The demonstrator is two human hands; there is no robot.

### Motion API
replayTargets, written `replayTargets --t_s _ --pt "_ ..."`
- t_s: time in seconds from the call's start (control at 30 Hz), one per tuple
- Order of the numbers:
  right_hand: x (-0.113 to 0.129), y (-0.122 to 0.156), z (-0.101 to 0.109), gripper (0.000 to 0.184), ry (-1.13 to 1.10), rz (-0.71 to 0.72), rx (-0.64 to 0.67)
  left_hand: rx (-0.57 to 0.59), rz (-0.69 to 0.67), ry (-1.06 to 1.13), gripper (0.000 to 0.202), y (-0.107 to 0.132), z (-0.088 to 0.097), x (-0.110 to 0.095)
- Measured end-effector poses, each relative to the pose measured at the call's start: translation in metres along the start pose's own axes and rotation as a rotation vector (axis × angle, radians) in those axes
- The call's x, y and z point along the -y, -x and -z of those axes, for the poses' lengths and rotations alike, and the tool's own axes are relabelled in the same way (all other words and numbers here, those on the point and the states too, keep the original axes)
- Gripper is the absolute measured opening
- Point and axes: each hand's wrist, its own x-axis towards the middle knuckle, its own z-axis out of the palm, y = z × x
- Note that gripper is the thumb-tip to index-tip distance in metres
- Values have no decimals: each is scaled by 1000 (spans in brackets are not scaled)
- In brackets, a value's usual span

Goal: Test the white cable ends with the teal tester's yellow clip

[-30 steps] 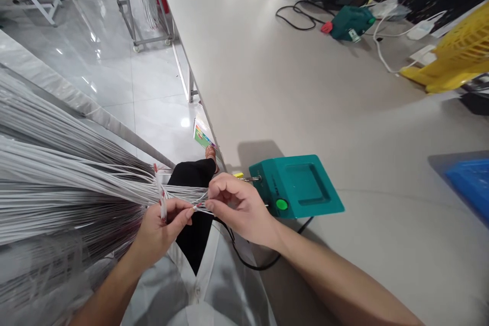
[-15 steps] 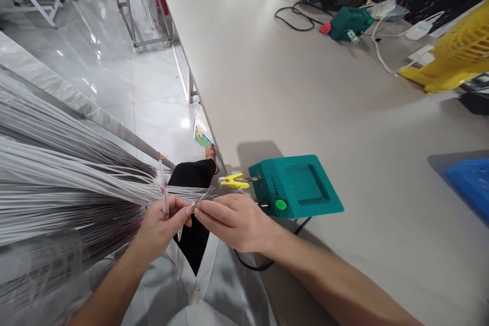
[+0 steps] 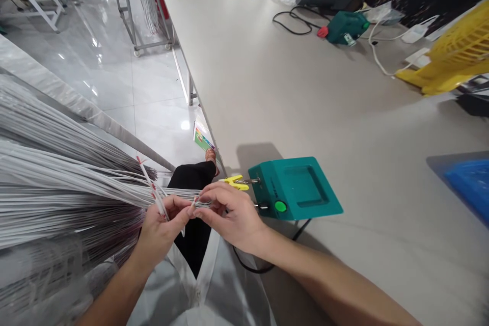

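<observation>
A thick bundle of thin white wires [image 3: 69, 188] fans in from the left. My left hand [image 3: 162, 229] is closed on a few separated wires with red-marked ends [image 3: 153, 191] that stick up from its fingers. My right hand [image 3: 229, 214] pinches the tip of a single wire right beside the left thumb. Just beyond my right hand, a small teal box [image 3: 296, 188] with a green button [image 3: 280, 207] sits on the table, a yellow clip [image 3: 236, 181] jutting from its left side.
The grey table [image 3: 305, 102] stretches away to the right. At its far end lie a second teal device [image 3: 346, 25], black and white cables, and a yellow basket [image 3: 454, 56]. A blue bin [image 3: 469, 183] sits at the right edge. Metal racks stand on the glossy floor.
My right hand dropped low, uncovering the yellow clip, then came back up toward it. The wires sticking up from my left hand have tilted to the left.
</observation>
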Motion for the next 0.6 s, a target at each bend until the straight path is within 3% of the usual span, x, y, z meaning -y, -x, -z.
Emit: replayTargets --t_s 0.23,0.33,0.47,0.6 --pt "0 -2 -1 11 71 20 -78 -21 -7 49 8 1 2 4" --pt "5 1 2 7 -1 34 -97 -27 -3 34 9 0 4 5" --pt "5 1 1 27 -180 -66 23 37 -54 -50 14 0 2 3" --pt "0 -4 -4 15 -285 -63 76 73 -73 -64 20 2 2 6"
